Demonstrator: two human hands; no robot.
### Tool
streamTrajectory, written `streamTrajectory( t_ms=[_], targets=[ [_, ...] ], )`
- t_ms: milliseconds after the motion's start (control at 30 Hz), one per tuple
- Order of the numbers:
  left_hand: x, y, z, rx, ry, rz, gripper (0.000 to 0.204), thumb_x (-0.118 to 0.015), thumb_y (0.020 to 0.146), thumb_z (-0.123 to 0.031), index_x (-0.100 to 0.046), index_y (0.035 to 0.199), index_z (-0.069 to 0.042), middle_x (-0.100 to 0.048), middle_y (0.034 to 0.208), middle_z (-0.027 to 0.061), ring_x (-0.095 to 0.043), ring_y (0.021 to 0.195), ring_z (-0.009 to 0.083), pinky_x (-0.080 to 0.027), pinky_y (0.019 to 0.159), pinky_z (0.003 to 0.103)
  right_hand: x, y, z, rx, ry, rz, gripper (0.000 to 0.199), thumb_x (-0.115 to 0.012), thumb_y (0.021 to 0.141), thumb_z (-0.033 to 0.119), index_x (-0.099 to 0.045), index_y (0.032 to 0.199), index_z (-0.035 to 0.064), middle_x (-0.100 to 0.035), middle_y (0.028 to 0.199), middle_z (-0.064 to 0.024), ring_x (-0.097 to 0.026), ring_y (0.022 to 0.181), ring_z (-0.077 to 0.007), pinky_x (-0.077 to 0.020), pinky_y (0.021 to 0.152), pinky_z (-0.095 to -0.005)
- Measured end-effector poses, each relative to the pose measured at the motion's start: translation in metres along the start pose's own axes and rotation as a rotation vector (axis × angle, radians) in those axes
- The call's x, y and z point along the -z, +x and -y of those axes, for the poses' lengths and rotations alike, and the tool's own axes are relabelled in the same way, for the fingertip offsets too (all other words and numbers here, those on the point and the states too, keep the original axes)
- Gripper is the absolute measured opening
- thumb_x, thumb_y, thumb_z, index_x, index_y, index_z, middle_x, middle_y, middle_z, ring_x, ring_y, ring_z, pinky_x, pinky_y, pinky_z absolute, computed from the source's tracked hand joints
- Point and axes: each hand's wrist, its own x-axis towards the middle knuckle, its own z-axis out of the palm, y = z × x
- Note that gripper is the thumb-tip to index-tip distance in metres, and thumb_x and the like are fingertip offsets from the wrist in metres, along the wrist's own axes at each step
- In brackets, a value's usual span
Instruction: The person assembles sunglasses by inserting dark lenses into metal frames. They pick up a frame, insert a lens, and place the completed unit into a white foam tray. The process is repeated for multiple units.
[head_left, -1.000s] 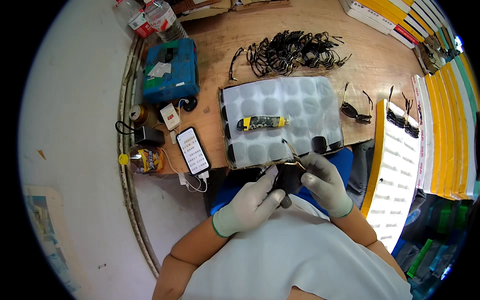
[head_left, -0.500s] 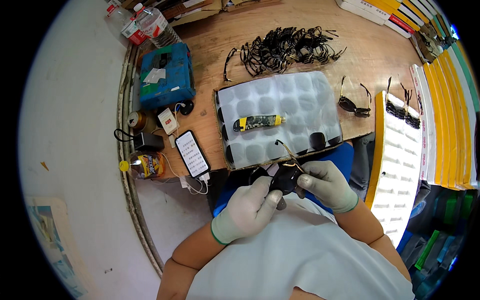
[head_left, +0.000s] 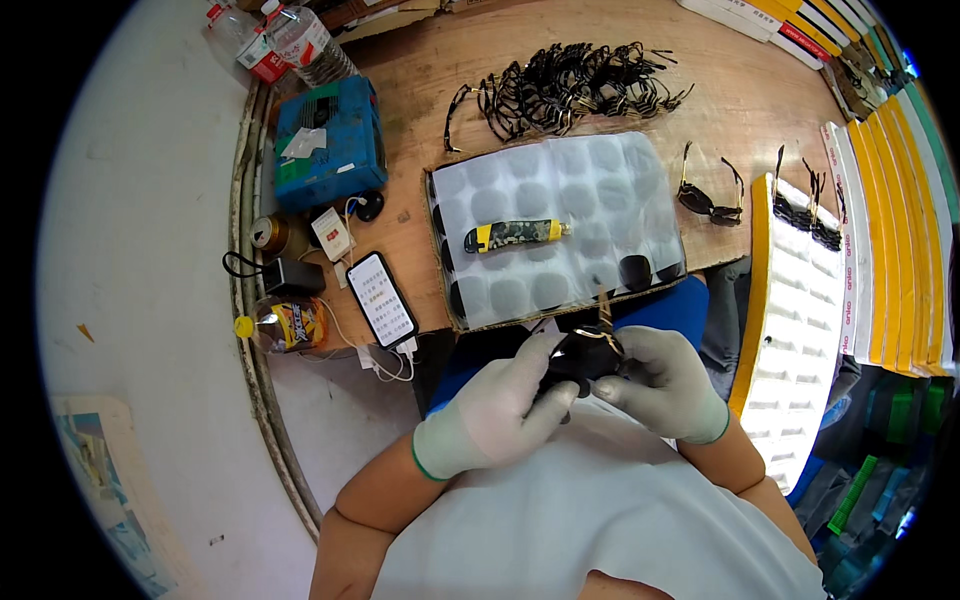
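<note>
A pair of black sunglasses [head_left: 588, 352] with gold-trimmed temples is held close to my body, in front of the tray. My gloved left hand [head_left: 497, 412] is closed round its left side, thumb pressed near the lower edge. On the other side my gloved right hand [head_left: 668, 385] pinches the frame near a raised temple. The fingers hide part of the frame. Just beyond lies a shallow cardboard tray [head_left: 560, 314] of dark round lenses under a white sheet [head_left: 610, 160]. A yellow and camouflage-patterned cutter [head_left: 516, 236] rests on that sheet.
Behind the tray is a heap of black frames [head_left: 575, 95]. One pair of sunglasses [head_left: 712, 207] lies to its right, beside a white slotted tray [head_left: 790, 340]. Stacked boxes [head_left: 890, 240] stand far right. Leftward are a phone [head_left: 382, 300], a blue box [head_left: 330, 145] and bottles [head_left: 310, 45].
The sunglasses have turned in my hands and their raised temple points more upright. My left hand has shifted slightly left, and my right thumb sits lower on the frame.
</note>
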Motion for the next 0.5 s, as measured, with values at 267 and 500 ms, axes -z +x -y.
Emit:
streamTrajectory(
  t_ms=[267, 500],
  targets=[
    [-0.019, 0.004, -0.006, -0.164, 0.411, -0.214, 0.055, -0.066, 0.089, -0.007, -0.040, 0.134, 0.013, -0.065, 0.071, 0.0224, -0.066, 0.056, 0.0402, -0.052, 0.050, 0.046, 0.002, 0.007, -0.008, -0.137, 0.122, 0.062, 0.024, -0.070, 0.095, 0.012, -0.065, 0.111, -0.0050, -0.069, 0.092, -0.0045, -0.059, 0.079, -0.0079, -0.0505, 0.070, -0.0270],
    [-0.024, 0.033, -0.003, -0.123, 0.592, -0.172, 0.044, -0.068, 0.086, -0.013, -0.051, 0.122, 0.007, -0.062, 0.061, 0.0169, -0.065, 0.052, 0.0358, -0.052, 0.048, 0.045, 0.036, 0.020, -0.023, 0.197, -0.336, -0.182, 0.051, -0.091, 0.070, 0.022, -0.066, 0.108, -0.0006, -0.065, 0.104, -0.0157, -0.066, 0.092, -0.0322, -0.0536, 0.083, -0.0379]
  ],
)
